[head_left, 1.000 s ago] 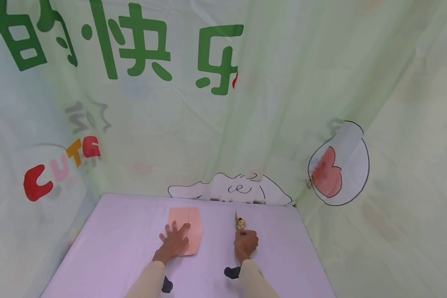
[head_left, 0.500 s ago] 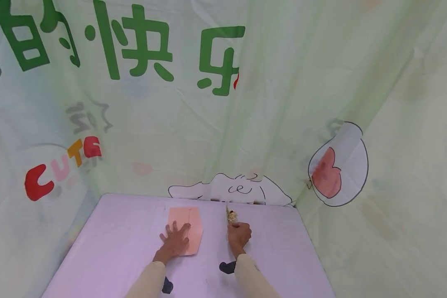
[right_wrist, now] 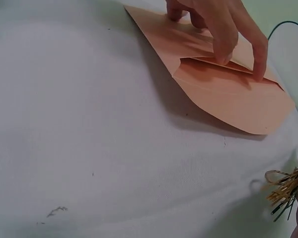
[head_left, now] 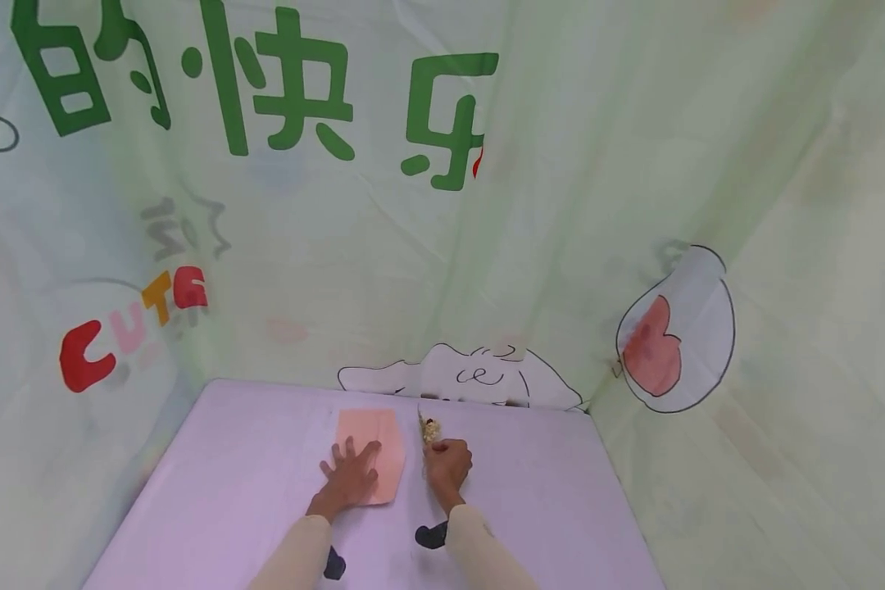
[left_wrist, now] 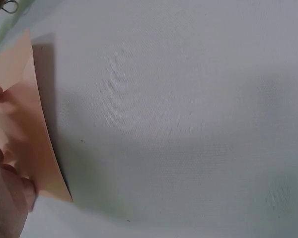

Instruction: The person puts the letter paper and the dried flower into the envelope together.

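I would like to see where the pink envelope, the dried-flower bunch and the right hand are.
Pink envelope [right_wrist: 231, 103], right wrist view: open flap.
Dried-flower bunch [head_left: 431, 431], head view: pale blooms.
Right hand [head_left: 448, 465], head view: its back.

The left hand [head_left: 350, 475] is placed palm down toward 7 o'clock from the head view's centre, fingers spread; the left forearm [head_left: 295, 555] is angled toward 1 o'clock. The right hand [head_left: 448, 465] is held at 6 o'clock, fingers curled into a pinch; the right forearm [head_left: 483, 551] is angled toward 11 o'clock. Both forearms are covered by pale sleeves.
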Action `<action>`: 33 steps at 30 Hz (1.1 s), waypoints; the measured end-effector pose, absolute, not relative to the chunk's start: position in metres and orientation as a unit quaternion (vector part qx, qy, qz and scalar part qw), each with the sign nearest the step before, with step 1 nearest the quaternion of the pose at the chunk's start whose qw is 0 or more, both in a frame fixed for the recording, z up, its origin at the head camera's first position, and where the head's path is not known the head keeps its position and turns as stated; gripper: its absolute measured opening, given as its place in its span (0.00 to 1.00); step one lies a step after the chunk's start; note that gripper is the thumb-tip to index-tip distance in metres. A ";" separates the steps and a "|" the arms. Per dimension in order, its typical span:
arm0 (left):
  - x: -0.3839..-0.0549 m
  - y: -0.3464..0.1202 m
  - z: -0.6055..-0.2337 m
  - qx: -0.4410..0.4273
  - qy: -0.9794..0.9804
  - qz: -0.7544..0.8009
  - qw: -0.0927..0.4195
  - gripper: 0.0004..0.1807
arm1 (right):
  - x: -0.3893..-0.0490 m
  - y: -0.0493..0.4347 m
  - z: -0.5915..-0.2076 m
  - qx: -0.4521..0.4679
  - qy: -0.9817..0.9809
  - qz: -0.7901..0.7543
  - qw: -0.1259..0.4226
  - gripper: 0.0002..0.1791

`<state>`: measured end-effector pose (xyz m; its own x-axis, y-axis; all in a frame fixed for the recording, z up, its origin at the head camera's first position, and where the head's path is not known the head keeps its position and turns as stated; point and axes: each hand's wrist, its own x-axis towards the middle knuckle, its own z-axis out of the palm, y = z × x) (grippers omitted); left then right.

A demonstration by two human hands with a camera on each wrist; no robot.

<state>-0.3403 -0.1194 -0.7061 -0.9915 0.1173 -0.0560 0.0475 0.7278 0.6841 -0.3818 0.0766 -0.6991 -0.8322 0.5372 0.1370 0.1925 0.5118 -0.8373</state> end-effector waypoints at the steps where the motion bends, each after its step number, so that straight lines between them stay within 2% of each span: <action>1: -0.340 -0.119 -0.706 0.046 0.927 0.368 0.048 0.29 | -0.382 0.074 -0.700 -0.212 -0.848 0.444 0.197 0.07; 10: -0.340 -0.120 -0.722 0.046 0.931 0.363 0.018 0.27 | -0.376 0.046 -0.706 -0.182 -0.853 0.453 0.186 0.05; 17: -0.338 -0.120 -0.729 0.039 0.934 0.352 0.040 0.28 | -0.369 0.031 -0.714 -0.161 -0.857 0.456 0.180 0.06; 22: -0.342 -0.122 -0.727 0.039 0.938 0.343 0.035 0.28 | -0.373 0.021 -0.719 -0.146 -0.861 0.451 0.186 0.07; 33: -0.348 -0.123 -0.719 0.040 0.938 0.342 0.043 0.28 | -0.375 0.010 -0.715 -0.172 -0.868 0.435 0.167 0.08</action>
<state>-0.3477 -0.1230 -0.7186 -0.9931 0.1049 -0.0529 0.0461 0.7624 0.6455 -0.3753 0.0104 -0.7151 -0.8853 0.4436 0.1397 0.1534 0.5620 -0.8128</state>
